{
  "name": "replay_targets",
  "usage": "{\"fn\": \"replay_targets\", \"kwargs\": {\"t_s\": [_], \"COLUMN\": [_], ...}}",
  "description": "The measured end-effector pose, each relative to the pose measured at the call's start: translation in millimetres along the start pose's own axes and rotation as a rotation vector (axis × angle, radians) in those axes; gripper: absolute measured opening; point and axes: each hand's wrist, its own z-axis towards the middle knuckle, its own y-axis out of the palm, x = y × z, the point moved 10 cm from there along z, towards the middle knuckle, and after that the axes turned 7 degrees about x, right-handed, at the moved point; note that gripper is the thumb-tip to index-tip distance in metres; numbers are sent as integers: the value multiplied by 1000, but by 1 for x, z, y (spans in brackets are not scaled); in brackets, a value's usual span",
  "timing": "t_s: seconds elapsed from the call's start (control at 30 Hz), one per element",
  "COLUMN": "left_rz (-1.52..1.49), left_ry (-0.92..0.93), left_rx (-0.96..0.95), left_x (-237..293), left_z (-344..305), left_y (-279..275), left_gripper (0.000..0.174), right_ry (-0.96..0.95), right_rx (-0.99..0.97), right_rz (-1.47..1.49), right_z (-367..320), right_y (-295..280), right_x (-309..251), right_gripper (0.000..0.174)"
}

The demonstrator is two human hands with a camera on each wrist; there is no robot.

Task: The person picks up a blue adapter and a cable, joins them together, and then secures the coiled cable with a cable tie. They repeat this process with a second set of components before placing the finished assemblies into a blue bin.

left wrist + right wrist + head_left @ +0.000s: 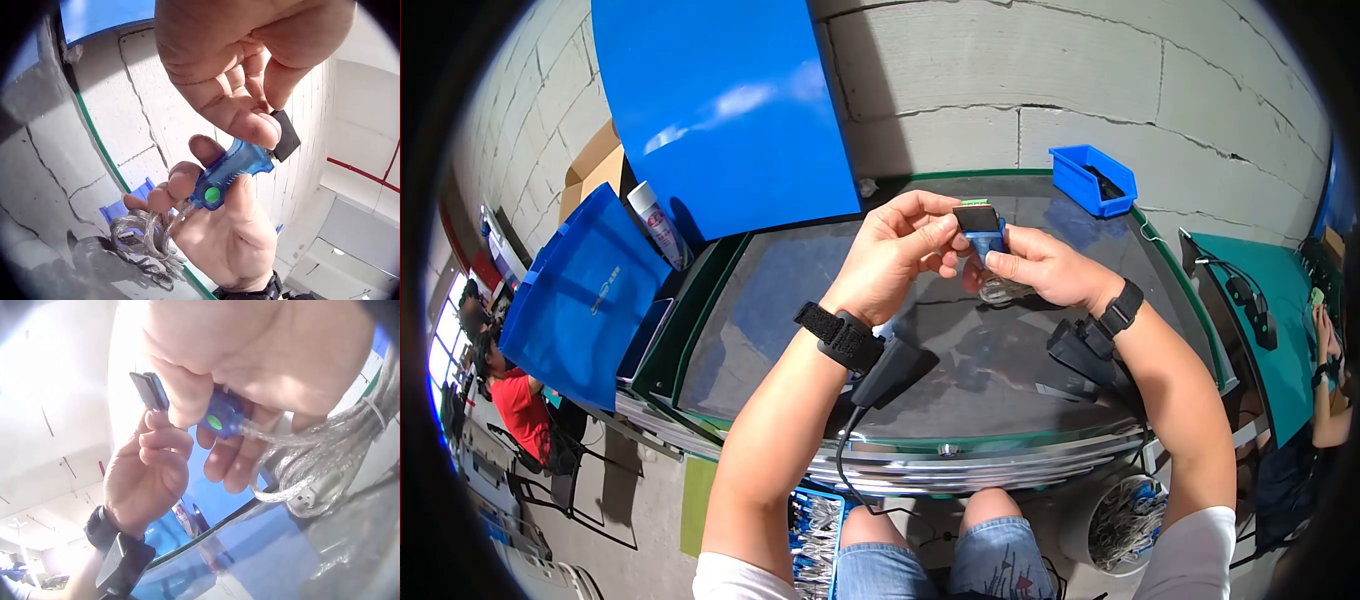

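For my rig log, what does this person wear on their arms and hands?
The left hand and right hand are bare, no gloves. Each wrist has a black strap carrying a black camera box; a black cable hangs from the left one. White short sleeves cover the upper arms.

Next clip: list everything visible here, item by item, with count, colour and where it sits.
adapter: one, translucent blue with a green dot, held above the table between both hands
connector end: one, black, at the adapter's top
cable coil: one, clear, hanging from the adapter under the right hand
table: one, glass top with green edge, in front of the person
bin: one, blue, table's far right corner
panel: one, blue, leaning on the wall behind the table
bag: one, blue, left of the table
spray can: one, white, between bag and panel
left hand: pinches the connector end
right hand: grips the adapter
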Motion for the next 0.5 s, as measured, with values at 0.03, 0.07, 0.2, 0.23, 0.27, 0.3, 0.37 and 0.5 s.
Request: {"fn": "replay_targets", "kwargs": {"t_s": [0.03,0.07,0.2,0.23,0.27,0.3,0.37,0.5], "left_rz": [-1,21,89,88,125,164,191,227], "left_ry": [0,2,-5,-5,-16,-27,-38,-30], "left_rx": [-1,3,32,35,38,40,42,39], "left_x": [0,1,-1,-1,-2,-3,-4,-7], "left_z": [0,0,1,1,1,1,1,2], "left_y": [0,1,-4,-4,-5,-6,-6,-7], "left_gripper": [21,21,24,24,25,26,27,29], "right_ry": [1,2,-4,-6,-6,-30,-53,-11], "right_rx": [-1,0,22,29,26,24,23,-8], "right_rz": [-10,-11,-95,-125,-123,-129,-134,-186], "right_z": [0,0,0,1,1,1,1,1], "right_y": [0,0,1,2,5,9,10,8], "right_x": [0,0,1,0,-2,-8,-11,-2], "right_gripper": [31,31,31,32,32,32,31,28]}}
